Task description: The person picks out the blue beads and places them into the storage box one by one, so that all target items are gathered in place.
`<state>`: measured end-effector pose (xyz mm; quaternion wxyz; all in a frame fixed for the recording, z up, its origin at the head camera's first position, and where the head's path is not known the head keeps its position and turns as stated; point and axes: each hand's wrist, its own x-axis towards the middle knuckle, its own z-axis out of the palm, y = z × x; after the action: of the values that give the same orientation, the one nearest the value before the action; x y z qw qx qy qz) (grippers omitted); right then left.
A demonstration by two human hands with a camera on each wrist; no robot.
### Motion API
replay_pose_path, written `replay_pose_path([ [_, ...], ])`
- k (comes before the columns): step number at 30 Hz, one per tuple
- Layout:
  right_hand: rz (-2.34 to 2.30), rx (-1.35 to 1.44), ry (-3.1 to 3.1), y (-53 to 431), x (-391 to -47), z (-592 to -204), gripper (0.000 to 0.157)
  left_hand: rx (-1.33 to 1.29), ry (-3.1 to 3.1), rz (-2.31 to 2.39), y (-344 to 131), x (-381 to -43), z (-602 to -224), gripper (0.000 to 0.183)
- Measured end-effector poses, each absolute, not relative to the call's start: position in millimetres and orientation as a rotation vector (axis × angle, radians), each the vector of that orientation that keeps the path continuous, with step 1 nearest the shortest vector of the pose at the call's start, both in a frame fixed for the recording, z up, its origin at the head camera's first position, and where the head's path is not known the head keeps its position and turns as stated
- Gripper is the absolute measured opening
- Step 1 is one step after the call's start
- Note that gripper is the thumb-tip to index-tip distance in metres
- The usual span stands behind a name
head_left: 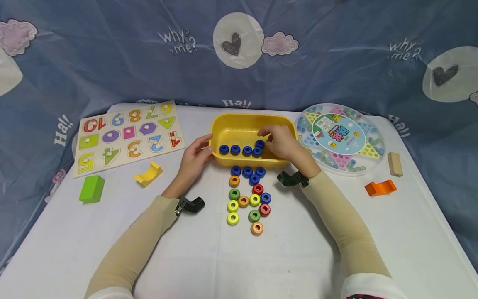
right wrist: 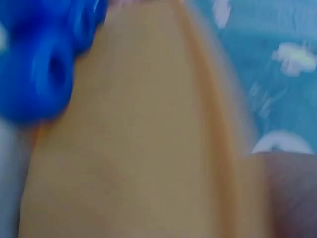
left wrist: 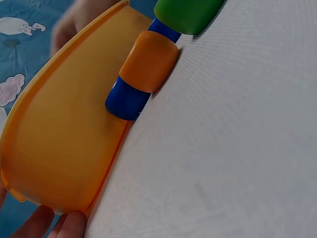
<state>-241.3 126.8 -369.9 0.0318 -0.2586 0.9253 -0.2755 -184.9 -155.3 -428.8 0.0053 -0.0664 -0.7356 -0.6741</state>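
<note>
In the head view a yellow plastic tray (head_left: pixel 239 120) holds several blue rings (head_left: pixel 235 149) along its near side. My left hand (head_left: pixel 195 155) grips the tray's left end, its fingertips (left wrist: pixel 74 223) against the end wall in the left wrist view. Over the tray's right part is my right hand (head_left: pixel 281 143), fingers loosely bent, beside one blue ring (head_left: pixel 259 144) that lies against another. Nothing shows between its fingers. The right wrist view is blurred, with blue rings (right wrist: pixel 37 74) at its upper left. Below the tray lie several blue, orange, green, yellow and red rings (head_left: pixel 254 200).
Left of the tray are a wooden number puzzle (head_left: pixel 128 137), a green block (head_left: pixel 91 189) and a yellow arch block (head_left: pixel 149 174). To the right lie a round marble game board (head_left: pixel 340 139), a wooden block (head_left: pixel 395 164) and an orange arch block (head_left: pixel 381 188). A blue printed cloth (head_left: pixel 149 74) hangs behind.
</note>
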Motion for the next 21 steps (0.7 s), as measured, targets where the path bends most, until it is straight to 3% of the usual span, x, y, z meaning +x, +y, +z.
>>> replay_pose_path([
  [10, -1.102, -1.365, 2.803, 137, -167, -362, 0.011, -0.216, -2.302, -2.106, -157, -185, -429, 0.043],
  [21, -0.940, -1.215, 2.453, 158, -137, -402, 0.008, -0.204, -2.307, -2.109, -155, -185, -431, 0.043],
])
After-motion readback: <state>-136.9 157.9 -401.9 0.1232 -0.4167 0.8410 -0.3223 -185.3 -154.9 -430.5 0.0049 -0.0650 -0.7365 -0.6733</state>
